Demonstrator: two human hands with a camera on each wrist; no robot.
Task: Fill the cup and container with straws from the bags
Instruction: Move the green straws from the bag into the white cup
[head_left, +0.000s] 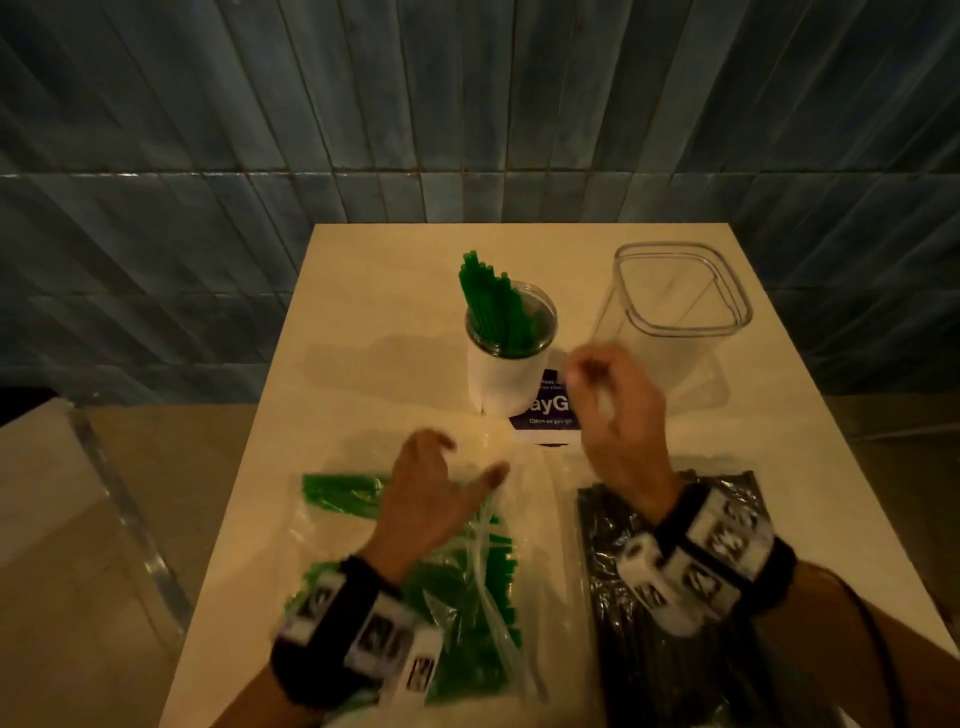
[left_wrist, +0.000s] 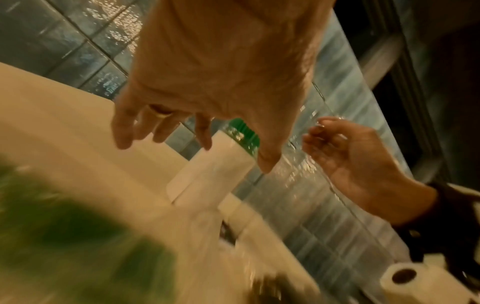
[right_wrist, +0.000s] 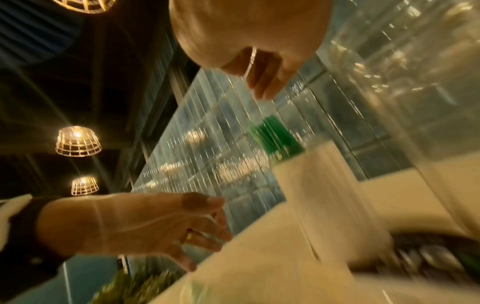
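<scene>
Cup (head_left: 506, 364) — white, upright (green straws (head_left: 491, 301) inside)

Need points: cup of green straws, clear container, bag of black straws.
cup of green straws (head_left: 506, 382): head view, white side wall.
clear container (head_left: 680, 328): head view, near rim.
bag of black straws (head_left: 610, 525): head view, upper left part.

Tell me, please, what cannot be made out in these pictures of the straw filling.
- Right hand: motion blur in the head view; whether its fingers pinch anything cannot be told.
- Bag of black straws: its near end is cut off by the bottom edge, and the right wrist covers part.
- Bag of green straws: only a green smear in the left wrist view.
- Purple card: cup and hand cover most of its print.
</scene>
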